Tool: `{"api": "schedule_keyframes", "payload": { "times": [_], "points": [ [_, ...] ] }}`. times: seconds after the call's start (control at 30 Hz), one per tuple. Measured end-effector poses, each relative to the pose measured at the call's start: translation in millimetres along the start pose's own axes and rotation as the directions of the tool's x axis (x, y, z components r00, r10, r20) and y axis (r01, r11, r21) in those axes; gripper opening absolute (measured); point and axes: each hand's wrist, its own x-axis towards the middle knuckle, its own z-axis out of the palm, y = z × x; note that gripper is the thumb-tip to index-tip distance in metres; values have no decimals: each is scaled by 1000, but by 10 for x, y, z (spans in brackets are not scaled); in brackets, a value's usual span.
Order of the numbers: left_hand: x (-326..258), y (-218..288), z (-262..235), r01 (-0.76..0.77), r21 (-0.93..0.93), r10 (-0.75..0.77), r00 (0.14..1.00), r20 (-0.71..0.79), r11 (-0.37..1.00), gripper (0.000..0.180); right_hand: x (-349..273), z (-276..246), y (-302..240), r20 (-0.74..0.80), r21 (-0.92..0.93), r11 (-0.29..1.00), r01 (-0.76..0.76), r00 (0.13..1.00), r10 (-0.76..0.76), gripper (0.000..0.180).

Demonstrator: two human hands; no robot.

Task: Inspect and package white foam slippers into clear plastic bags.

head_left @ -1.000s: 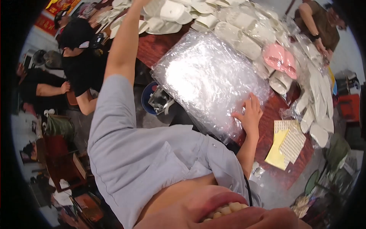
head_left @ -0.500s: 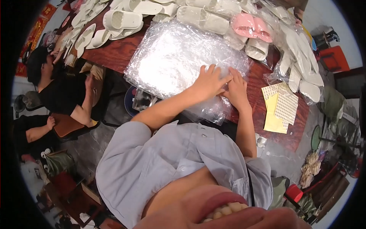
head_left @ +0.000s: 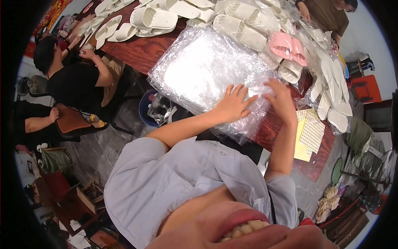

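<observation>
A stack of clear plastic bags (head_left: 203, 62) lies flat on the dark red wooden table, crinkled and bright with glare. My left hand (head_left: 233, 104) rests on the near part of the stack, fingers spread, holding nothing that I can see. Over the stack's right edge is my right hand (head_left: 280, 99), its fingers apart and slightly bent; whether they touch the top bag I cannot tell. Beyond it a pair of pink slippers (head_left: 287, 47) in clear plastic lies on bagged white slippers (head_left: 242, 31).
Unbagged white slippers (head_left: 153, 20) line the far left edge. Yellow and white label sheets (head_left: 309, 135) lie at the table's right. A blue bin (head_left: 148, 108) stands below the near left edge. One person (head_left: 72, 79) sits at left; another (head_left: 327, 16) is at the far right.
My right hand has moved right, away from my left hand, and its fingers have parted from it. My view has shifted, bringing the far-right person into sight.
</observation>
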Motion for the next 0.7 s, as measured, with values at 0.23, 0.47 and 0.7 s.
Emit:
{"api": "schedule_keyframes", "payload": {
  "times": [0.23, 0.47, 0.7],
  "points": [
    [29, -29, 12, 14, -32, -13, 999, 30, 999, 60, 1184, -412, -74, -119, 63, 965, 253, 962, -245, 28],
    [-10, -45, 43, 47, -24, -45, 996, 76, 999, 62, 2560, 311, 328, -272, -446, 894, 48, 944, -186, 47],
    [-5, -3, 129, 20, -77, -14, 997, 69, 997, 63, 3010, 614, 153, -413, -427, 894, -135, 909, -60, 46]
  ]
}}
